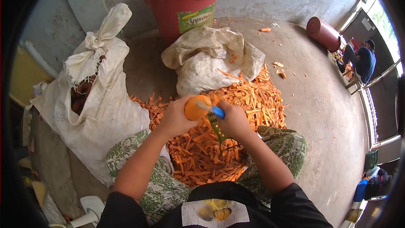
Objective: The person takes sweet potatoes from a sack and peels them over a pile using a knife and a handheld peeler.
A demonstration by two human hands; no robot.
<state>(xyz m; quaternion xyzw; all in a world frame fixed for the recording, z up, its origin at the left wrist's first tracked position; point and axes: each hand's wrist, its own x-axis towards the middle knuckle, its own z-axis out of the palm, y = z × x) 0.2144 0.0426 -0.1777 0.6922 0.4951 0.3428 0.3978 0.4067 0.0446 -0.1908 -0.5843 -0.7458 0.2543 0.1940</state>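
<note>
My left hand is wrapped round a peeled orange root that looks like a sweet potato. My right hand grips the blue handle of a knife, its blade against the root's near right side. Both hands are above a large heap of orange strips and peelings between my legs. Below my right hand, a green perforated piece shows partly; its full shape is hidden.
A tied white sack with reddish-brown roots in its torn opening stands left. Ahead are a crumpled sack and a red bucket. Far right, a person sits near a tipped red bin. Orange scraps dot the floor.
</note>
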